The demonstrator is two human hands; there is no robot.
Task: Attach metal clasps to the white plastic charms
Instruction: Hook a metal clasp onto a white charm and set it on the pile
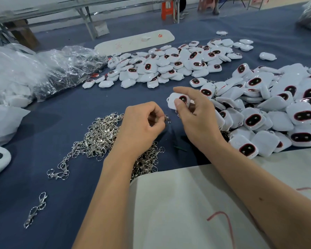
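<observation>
Joining step: our left hand [144, 121] pinches a metal clasp [167, 118]; right hand [192, 112] grips a white charm [174, 101]. Next, we judge: hook clasp through charm's loop.

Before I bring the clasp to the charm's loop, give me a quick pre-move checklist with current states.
1. Charm gripped in right hand: ok.
2. Clasp pinched in left hand: ok.
3. Charm's loop exposed, facing left: ok.
4. Clasp gate open: cannot tell, too small.
5. Clasp clear of the clasp pile: ok.
6. Clasp and loop already joined: not ok, apart.
</observation>
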